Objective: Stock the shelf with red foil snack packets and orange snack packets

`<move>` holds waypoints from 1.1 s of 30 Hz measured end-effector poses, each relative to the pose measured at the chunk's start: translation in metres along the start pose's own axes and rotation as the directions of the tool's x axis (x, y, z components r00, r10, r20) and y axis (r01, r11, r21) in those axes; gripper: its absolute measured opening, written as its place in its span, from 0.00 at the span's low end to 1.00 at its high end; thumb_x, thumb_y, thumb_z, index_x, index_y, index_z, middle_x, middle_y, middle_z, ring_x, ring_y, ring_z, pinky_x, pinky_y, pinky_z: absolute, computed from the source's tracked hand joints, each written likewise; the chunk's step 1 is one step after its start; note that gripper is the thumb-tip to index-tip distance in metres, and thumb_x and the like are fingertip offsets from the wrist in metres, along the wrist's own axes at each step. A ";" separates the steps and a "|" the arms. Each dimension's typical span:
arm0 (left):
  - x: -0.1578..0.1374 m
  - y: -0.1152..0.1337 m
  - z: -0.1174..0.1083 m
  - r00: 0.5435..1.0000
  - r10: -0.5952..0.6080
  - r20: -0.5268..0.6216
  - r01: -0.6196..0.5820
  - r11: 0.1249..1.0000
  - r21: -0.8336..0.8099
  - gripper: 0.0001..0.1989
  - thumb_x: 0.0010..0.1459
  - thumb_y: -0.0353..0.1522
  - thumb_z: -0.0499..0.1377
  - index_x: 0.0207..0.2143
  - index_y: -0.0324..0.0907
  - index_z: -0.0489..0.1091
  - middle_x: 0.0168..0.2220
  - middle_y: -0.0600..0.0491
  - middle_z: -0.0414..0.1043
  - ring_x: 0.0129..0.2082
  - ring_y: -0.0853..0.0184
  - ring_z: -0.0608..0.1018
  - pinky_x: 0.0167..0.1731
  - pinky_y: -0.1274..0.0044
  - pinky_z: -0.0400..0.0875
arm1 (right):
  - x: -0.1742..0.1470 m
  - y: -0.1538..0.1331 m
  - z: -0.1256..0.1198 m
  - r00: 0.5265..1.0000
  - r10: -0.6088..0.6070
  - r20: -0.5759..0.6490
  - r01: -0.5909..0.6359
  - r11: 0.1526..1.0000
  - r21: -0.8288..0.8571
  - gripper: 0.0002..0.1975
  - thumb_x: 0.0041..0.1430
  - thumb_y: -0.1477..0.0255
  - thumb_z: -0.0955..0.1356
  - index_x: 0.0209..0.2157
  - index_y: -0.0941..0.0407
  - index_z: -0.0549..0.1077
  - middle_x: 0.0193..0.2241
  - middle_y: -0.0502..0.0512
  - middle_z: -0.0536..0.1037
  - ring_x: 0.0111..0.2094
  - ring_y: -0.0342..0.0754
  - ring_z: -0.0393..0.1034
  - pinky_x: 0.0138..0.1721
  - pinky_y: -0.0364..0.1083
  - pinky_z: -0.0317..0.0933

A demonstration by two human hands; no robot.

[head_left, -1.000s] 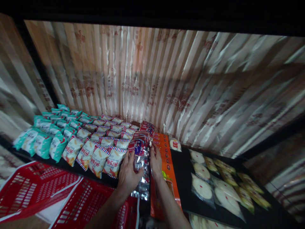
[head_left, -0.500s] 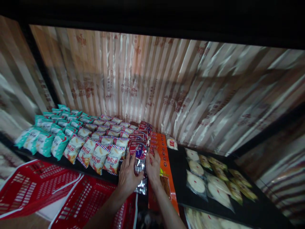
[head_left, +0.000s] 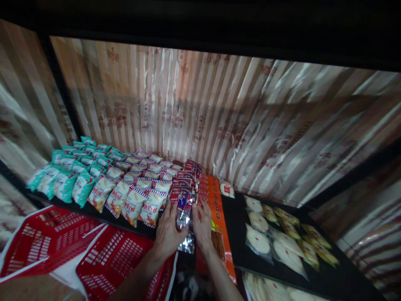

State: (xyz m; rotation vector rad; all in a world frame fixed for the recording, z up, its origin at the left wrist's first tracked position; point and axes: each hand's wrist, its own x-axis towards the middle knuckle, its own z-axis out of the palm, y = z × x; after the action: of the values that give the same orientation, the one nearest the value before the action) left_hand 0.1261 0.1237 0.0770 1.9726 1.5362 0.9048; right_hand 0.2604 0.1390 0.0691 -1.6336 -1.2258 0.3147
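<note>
A dark red and silver foil snack packet (head_left: 184, 215) lies at the shelf's front edge, with both hands on it. My left hand (head_left: 169, 232) is at its left side, thumb reaching across the silver lower part and fingers along the edge. Opposite it, my right hand (head_left: 202, 225) grips the right edge with fingers bent over the border. Behind it, several similar dark red packets (head_left: 184, 174) overlap in a row. White shrimp-snack bags (head_left: 150, 207) stand just left of my left hand. Under and beside my right hand lies an orange packet (head_left: 216, 203).
Teal bags (head_left: 64, 186) fill the shelf's left end. Flat round white packs (head_left: 258, 241) and yellow packets (head_left: 308, 251) lie on the black shelf (head_left: 233, 234) at right. Red baskets (head_left: 109, 259) stand below at left. A dark shelf beam (head_left: 200, 29) crosses overhead.
The view has shifted slightly, so the shelf goods on the left sit a little further right. Both hands stay on the same packet, almost unmoved.
</note>
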 end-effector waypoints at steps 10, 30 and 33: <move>0.007 0.001 -0.004 0.997 -0.074 -0.026 0.066 0.971 -0.228 0.39 0.46 0.35 0.55 0.62 0.34 0.50 0.63 0.41 0.53 0.63 0.58 0.55 0.61 0.66 0.51 | 0.012 0.008 0.008 0.996 -0.072 -0.044 0.069 0.996 -0.052 0.25 0.58 0.56 0.58 0.38 0.60 0.77 0.45 0.65 0.74 0.51 0.55 0.61 0.55 0.57 0.51; 0.020 0.000 -0.028 0.990 -0.119 -0.079 0.071 0.890 -0.451 0.34 0.52 0.36 0.58 0.61 0.41 0.52 0.61 0.46 0.58 0.60 0.60 0.62 0.59 0.68 0.57 | 0.014 -0.006 -0.024 0.977 0.205 -0.064 -0.183 0.952 0.247 0.19 0.53 0.53 0.61 0.30 0.55 0.70 0.25 0.52 0.76 0.28 0.49 0.69 0.29 0.45 0.61; 0.025 -0.003 -0.033 0.986 -0.157 -0.053 0.108 0.850 -0.516 0.35 0.52 0.37 0.58 0.61 0.40 0.52 0.58 0.45 0.62 0.57 0.60 0.66 0.57 0.68 0.60 | 0.008 -0.003 -0.026 0.968 0.250 0.004 -0.242 0.929 0.279 0.20 0.52 0.52 0.62 0.29 0.55 0.70 0.23 0.51 0.76 0.25 0.49 0.69 0.27 0.45 0.61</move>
State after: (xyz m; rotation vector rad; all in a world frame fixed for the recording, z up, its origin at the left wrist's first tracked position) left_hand 0.1032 0.1477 0.1017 1.4416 1.2849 1.2132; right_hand 0.2806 0.1310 0.0858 -1.5391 -0.9054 0.5892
